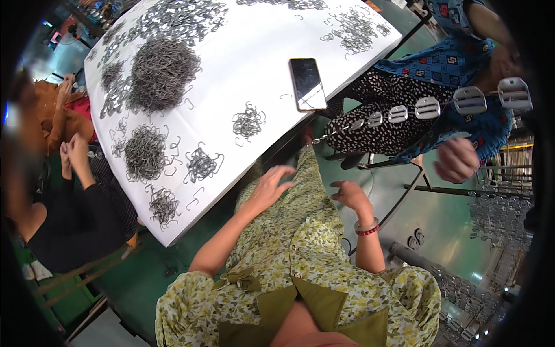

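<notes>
Above my lap, my left hand (272,186) is held with its fingers stretched out and apart, and nothing shows in it. My right hand (351,195) is a short way to the right, index finger extended and the other fingers partly curled; I see nothing in its grasp. Beyond my hands a string of flat metal buckles (426,108) runs from near my knee up to the right. Nearest my left hand on the white table (225,168) lie a small heap of bent wire hooks (202,163) and another small heap of hooks (248,122).
A phone (307,84) lies by the table's right edge. A large pile of wire hooks (165,72) stands farther back, near scattered metal buckles (182,20). One person (75,214) sits at the left, another in a blue patterned top (433,63) at the right. Racks of hanging metal parts (500,217) stand far right.
</notes>
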Motion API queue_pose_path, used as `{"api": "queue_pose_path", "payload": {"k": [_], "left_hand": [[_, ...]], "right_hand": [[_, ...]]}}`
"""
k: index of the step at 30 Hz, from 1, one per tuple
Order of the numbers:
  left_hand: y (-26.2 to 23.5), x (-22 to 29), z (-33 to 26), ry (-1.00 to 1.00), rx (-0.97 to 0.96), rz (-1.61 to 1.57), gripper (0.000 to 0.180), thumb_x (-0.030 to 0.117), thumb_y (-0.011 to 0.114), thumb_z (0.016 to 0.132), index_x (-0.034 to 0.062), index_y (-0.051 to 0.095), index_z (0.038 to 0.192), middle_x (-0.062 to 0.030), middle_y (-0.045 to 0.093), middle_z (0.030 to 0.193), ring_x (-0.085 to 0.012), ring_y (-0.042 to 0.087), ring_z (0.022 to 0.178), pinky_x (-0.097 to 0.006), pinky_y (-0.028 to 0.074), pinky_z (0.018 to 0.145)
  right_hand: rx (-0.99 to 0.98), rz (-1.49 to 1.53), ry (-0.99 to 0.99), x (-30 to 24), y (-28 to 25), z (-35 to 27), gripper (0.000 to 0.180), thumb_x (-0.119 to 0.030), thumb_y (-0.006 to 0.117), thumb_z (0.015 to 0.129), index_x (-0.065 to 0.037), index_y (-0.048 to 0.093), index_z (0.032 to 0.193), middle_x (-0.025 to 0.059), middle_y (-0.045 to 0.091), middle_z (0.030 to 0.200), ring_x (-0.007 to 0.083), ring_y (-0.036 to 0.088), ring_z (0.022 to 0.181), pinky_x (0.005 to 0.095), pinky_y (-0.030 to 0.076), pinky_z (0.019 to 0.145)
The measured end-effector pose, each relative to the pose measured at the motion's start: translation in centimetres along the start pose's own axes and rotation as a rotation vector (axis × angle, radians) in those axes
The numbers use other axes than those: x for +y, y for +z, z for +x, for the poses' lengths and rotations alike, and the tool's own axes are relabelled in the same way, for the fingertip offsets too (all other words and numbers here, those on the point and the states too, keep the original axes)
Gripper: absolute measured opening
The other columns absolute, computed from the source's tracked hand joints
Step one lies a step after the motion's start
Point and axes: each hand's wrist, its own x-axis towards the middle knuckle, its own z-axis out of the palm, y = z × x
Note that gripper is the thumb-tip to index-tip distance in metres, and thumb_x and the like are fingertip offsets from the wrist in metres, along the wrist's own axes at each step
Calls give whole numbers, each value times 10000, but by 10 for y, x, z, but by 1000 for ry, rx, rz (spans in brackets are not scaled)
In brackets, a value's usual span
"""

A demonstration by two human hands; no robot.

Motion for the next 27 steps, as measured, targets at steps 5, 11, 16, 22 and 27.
{"api": "queue_pose_path", "payload": {"k": [5,11,16,22,27], "left_hand": [[-6,-21,-67,-270,-518,399,261,157,602,882,33,563,1109,-178,588,1052,-383,553,1015,-452,449,874],[16,-20,-75,-259,-527,447,199,126,504,916,16,580,1063,-232,553,1071,-416,497,1072,-488,419,890],[20,-9,-53,-367,-672,580,232,147,521,899,28,612,1077,-250,603,1035,-423,591,956,-502,463,805],[39,-54,-26,-302,-903,821,302,288,531,909,62,636,1080,-247,644,1041,-394,595,1025,-497,467,838],[59,-121,-47,-479,-774,733,345,270,442,958,161,601,1245,-250,519,1260,-489,355,1259,-557,306,1050]], "right_hand": [[-66,15,-67,-41,8,7,377,-234,678,805,-92,645,1153,166,675,1003,335,619,1002,432,487,863],[-67,-196,-300,-95,-12,25,210,-150,616,755,-29,683,912,186,674,876,352,656,850,441,525,715],[111,-123,-431,-134,8,38,107,-131,623,743,-51,693,756,114,670,741,277,645,759,406,429,637],[155,-65,-315,-130,17,17,133,-146,637,748,-35,693,794,93,664,797,277,600,902,425,410,718],[231,-190,-220,-86,25,24,236,-199,647,780,-32,708,936,157,638,1067,343,498,1125,502,401,848]]}}
